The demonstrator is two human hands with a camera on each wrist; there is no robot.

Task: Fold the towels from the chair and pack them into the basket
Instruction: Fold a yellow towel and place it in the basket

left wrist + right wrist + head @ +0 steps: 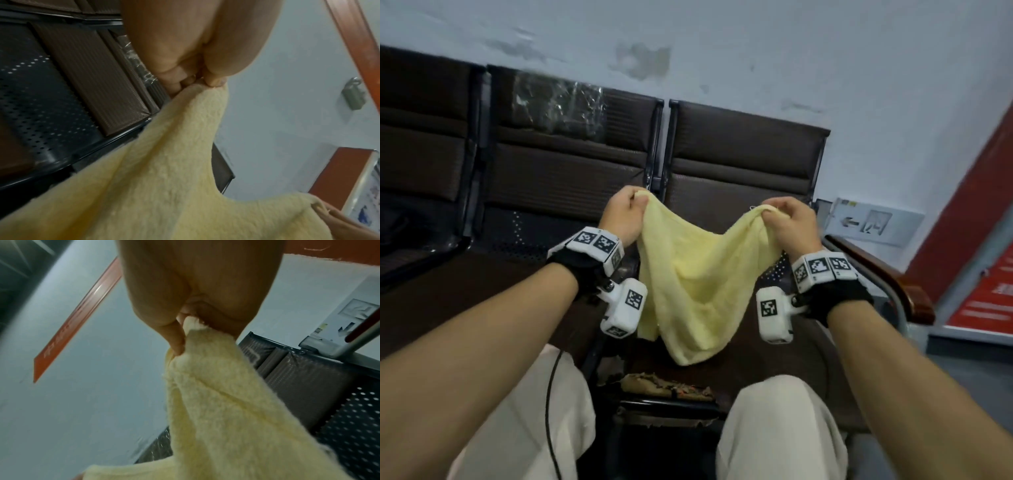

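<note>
The soft pale-yellow terry towel [690, 284] hangs in the air between both hands, over the near edge of the dark brown perforated-metal bench seat [517, 233], its top edge sagging in a curve and its lower part drooping in loose folds. The left hand [624, 217] pinches one upper corner between thumb and curled fingers [185, 82]; the right hand [789, 224] pinches the other upper corner the same way, thumb [174, 339] pressed against the cloth. Both grips are closed on the towel, and the hands sit near each other.

The step in hand looks like spreading the towel before the first fold. To do it well, I would draw the hands apart until the top edge runs straight, let the cloth hang flat, then check that each pinch sits right at a corner so the halves meet evenly. The pile is thick and limp, so a light shake should drop the creases.

The row of brown padded seat backs [746, 150] stands against a pale, patchy wall [756, 51]. A grey wall sign with an arrow [873, 222] lies far right, beside a red panel [969, 219]. A worn brownish woven item [667, 385] lies near the knees; whether it is the basket I cannot tell
</note>
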